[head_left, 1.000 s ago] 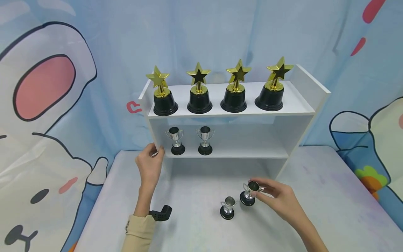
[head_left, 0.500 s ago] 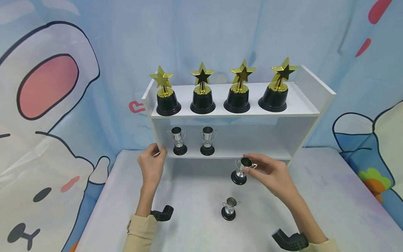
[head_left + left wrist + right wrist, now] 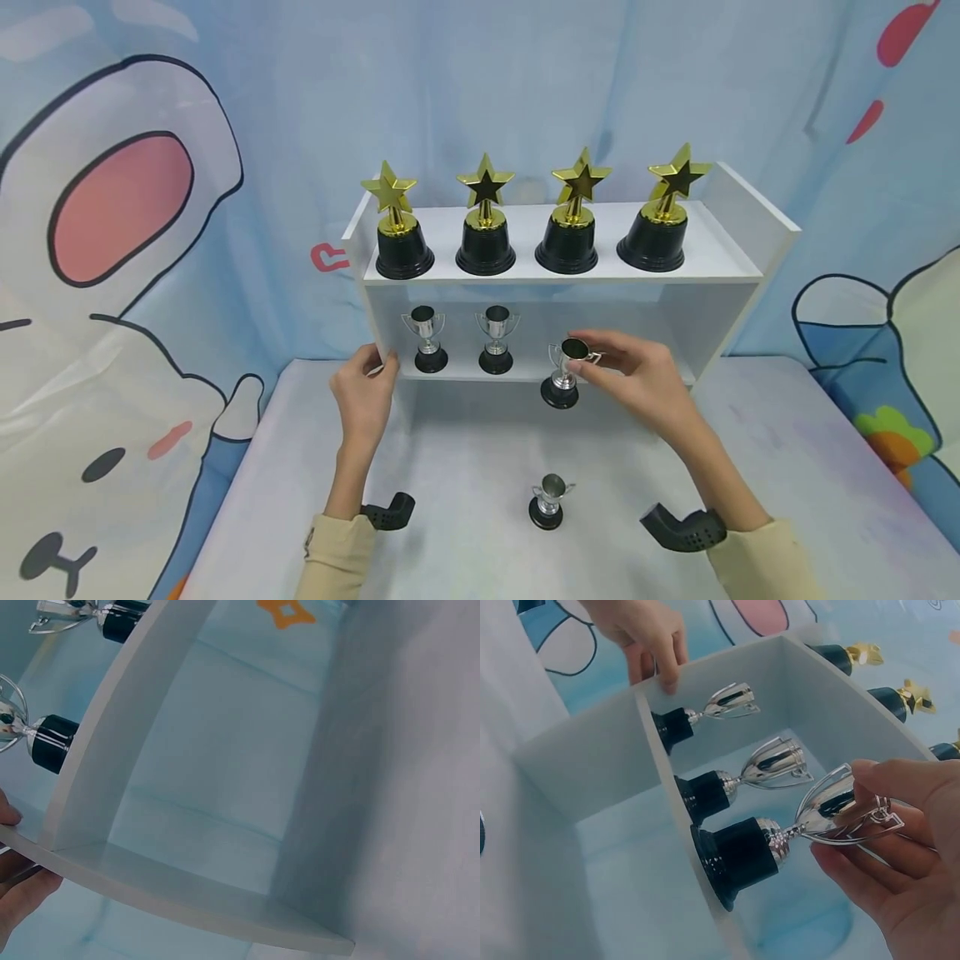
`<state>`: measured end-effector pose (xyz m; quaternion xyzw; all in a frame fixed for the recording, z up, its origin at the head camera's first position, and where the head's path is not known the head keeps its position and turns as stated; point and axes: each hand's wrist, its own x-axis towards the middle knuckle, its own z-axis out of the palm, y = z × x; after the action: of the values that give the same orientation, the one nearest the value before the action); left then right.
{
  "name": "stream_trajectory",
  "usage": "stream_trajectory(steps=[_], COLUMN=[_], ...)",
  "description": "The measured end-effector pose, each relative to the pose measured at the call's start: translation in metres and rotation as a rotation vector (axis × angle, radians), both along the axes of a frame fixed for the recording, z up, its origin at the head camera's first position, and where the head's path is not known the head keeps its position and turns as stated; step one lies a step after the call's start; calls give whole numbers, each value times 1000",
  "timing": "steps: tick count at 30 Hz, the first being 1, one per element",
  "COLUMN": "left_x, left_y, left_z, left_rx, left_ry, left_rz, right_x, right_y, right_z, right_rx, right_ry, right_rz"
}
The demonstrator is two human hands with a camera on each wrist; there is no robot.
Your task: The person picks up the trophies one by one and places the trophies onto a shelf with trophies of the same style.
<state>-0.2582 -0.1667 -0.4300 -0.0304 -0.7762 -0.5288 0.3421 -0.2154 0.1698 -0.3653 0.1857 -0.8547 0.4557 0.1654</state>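
My right hand (image 3: 637,375) pinches a small silver trophy cup (image 3: 561,379) by its bowl, at the front edge of the middle shelf; its black base hangs just before that edge. The right wrist view shows the thumb and fingers around the cup (image 3: 825,810). My left hand (image 3: 365,392) grips the left side panel of the white shelf unit (image 3: 525,377), thumb on one face and fingers on the other. Two matching silver cups (image 3: 425,333) stand upright on the left part of the middle shelf. Another silver cup (image 3: 548,502) stands on the table below.
Several gold star trophies (image 3: 486,225) with black bases line the top shelf. The unit stands on a pale cloth-covered table (image 3: 465,550), before a blue cartoon curtain (image 3: 300,125). Side panels (image 3: 757,242) bound the shelves at both ends.
My right hand has lifted the silver cup from the table up to the middle shelf's front edge, moving slightly left. The left hand has kept its grip on the panel.
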Motion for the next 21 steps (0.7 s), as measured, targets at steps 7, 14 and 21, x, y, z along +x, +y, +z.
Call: stream_trajectory(steps=[7, 14, 21], left_x=[0, 0, 0], left_y=[0, 0, 0], left_z=[0, -2, -1], left_rx=[-8, -21, -20], left_ry=[14, 30, 14], left_rz=[1, 4, 11], right_x=[-18, -37, -49], right_y=[1, 3, 4], right_z=[9, 11, 9], right_rx=[18, 57, 42], right_ry=[-43, -78, -91], right_rz=[-34, -68, -45])
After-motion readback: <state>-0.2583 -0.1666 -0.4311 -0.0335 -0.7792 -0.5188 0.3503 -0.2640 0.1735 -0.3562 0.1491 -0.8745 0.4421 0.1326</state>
